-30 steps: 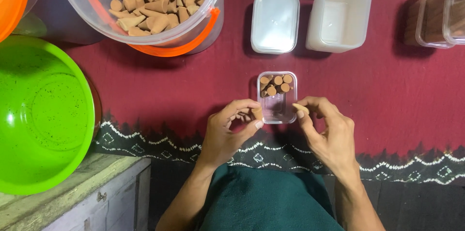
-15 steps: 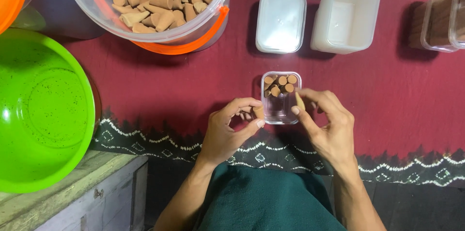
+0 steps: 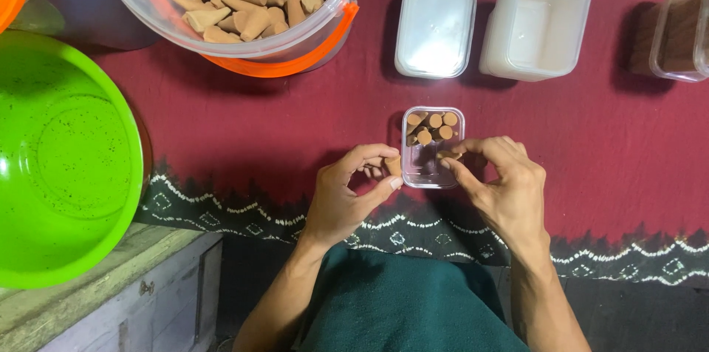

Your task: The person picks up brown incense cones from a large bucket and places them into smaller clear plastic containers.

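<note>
Underneath, maroon cloth (image 3: pixel 295 123) with white-patterned dark border (image 3: pixel 221 204)

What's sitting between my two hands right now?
In the head view, the small clear box, partly filled with brown cones, lies between the left hand and the right hand on the red cloth.

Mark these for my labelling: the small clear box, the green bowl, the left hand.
small clear box (image 3: pixel 432 167), head view, its bare near floor.
green bowl (image 3: pixel 63 163), head view, its inner wall.
left hand (image 3: pixel 347 193), head view, its back.
</note>
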